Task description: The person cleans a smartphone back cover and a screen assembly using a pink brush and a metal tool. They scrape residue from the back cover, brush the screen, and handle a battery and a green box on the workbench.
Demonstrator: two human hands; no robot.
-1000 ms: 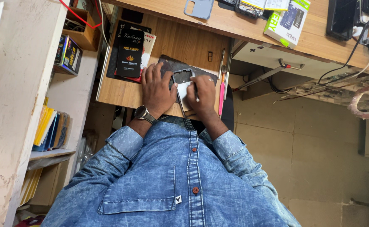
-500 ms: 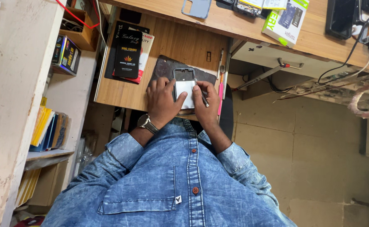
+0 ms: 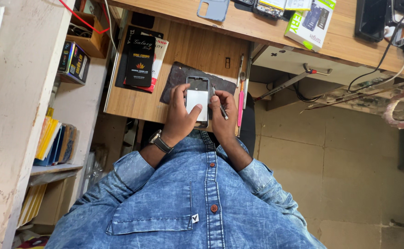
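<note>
Both my hands hold an opened phone [image 3: 197,99] with a white battery showing in its dark frame, just above the near edge of a small wooden table [image 3: 133,103]. My left hand [image 3: 179,119], with a wristwatch, wraps the phone's left side, thumb lying across the battery. My right hand [image 3: 223,117] grips the right side and also pinches a thin dark metal tool [image 3: 222,109] that slants down beside the phone. A dark work mat [image 3: 174,78] lies on the table behind the phone.
A black box on a red-and-white packet [image 3: 140,60] lies left of the mat. A pink tool [image 3: 240,113] rests along the table's right edge. The upper desk holds a blue phone case [image 3: 213,9], a green-white box [image 3: 310,20] and cables. Shelves with books stand at left.
My hands have lifted the phone off the mat and drawn it toward my body. The thin tool now shows in my right hand.
</note>
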